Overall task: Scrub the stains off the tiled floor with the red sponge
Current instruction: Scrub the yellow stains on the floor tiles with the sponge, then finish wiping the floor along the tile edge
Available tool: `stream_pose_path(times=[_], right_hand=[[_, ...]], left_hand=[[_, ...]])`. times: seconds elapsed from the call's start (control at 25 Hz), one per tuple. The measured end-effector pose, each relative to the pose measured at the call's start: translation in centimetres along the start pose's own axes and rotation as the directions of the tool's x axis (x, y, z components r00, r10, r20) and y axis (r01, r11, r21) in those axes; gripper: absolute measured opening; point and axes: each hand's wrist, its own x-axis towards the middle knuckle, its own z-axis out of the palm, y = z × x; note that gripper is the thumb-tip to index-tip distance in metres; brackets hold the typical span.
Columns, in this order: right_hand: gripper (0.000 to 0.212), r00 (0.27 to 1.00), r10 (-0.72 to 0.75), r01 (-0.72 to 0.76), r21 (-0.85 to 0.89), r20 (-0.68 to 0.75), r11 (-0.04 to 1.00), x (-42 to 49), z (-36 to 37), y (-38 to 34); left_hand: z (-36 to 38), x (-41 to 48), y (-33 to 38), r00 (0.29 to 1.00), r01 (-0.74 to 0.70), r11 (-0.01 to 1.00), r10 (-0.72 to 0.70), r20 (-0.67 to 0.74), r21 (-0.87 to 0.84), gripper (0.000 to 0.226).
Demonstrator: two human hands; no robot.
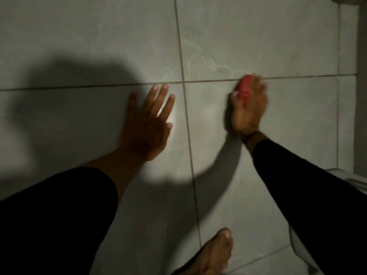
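Note:
My right hand [250, 108] grips the red sponge [244, 88] and presses it on the pale grey tiled floor [288, 46], right at a horizontal grout line. The hand and sponge are motion-blurred. My left hand [148, 124] lies flat on the floor, fingers spread, just left of the vertical grout line, holding nothing. Faint whitish streaks [218, 66] mark the tile just beyond the sponge. Both forearms wear dark sleeves.
A bare foot [214, 253] stands on the floor at the bottom centre. A white rounded fixture [349, 179] sits at the right edge, with a wall [361, 76] beyond it. A large shadow covers the left tiles.

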Motion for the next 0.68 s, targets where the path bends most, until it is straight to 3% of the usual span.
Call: stream_pose_path(times=[0.08,0.12,0.16,0.2,0.28,0.32,0.4,0.48,0.52,0.6,0.68], right_hand=[[0.065,0.981,-0.047,-0.008,0.281,0.186,0.96,-4.0,-0.9,-2.2],[0.057,0.957,-0.001,-0.158,0.529,0.289,0.834,-6.7,-1.8,-3.2],[0.052,0.914,0.074,-0.363,0.721,0.399,0.591,-9.5,-3.0,-3.8],[0.049,0.871,0.136,-0.489,0.804,0.472,0.338,-12.2,-5.1,-4.0],[0.049,0.746,0.213,-0.638,0.769,0.631,-0.041,-16.7,-9.9,-4.1],[0.053,0.661,0.245,-0.689,0.703,0.709,-0.175,-18.3,-12.5,-4.1],[0.065,0.593,0.246,-0.668,0.639,0.767,-0.382,-21.3,-18.4,-3.4],[0.066,0.569,0.245,-0.6,0.6,0.785,-0.529,-23.7,-23.7,-2.6],[0.061,0.564,0.242,-0.569,0.584,0.79,-0.579,-24.7,-26.5,-1.8],[0.052,0.569,0.268,-0.503,0.587,0.778,-0.635,-26.6,-31.5,0.5],[0.056,0.557,0.373,-0.424,0.64,0.742,-0.641,-28.0,-36.0,4.1]], left_hand=[[-2.1,0.0,0.4,0.992,0.007,0.999,-0.001,0.127,-0.049,0.074],[-3.4,0.1,0.5,0.976,0.03,0.997,-0.014,0.217,-0.071,0.074],[-4.9,0.2,0.7,0.954,0.075,0.991,-0.038,0.299,-0.112,0.071],[-7.2,0.5,1.7,0.924,0.149,0.968,-0.064,0.378,-0.201,0.065],[-12.5,0.6,5.0,0.812,0.415,0.785,-0.092,0.577,-0.459,0.06],[-15.2,0.2,7.0,0.762,0.518,0.656,-0.062,0.644,-0.549,0.059],[-20.5,-1.0,11.7,0.699,0.609,0.487,0.043,0.713,-0.626,0.05],[-24.1,-2.5,15.6,0.644,0.673,0.383,0.117,0.756,-0.633,0.034],[-26.0,-2.9,18.0,0.623,0.678,0.378,0.158,0.766,-0.63,0.029],[-29.3,-3.2,23.3,0.616,0.625,0.446,0.223,0.755,-0.641,0.026],[-32.2,-3.0,29.3,0.603,0.555,0.517,0.289,0.743,-0.652,0.029]])
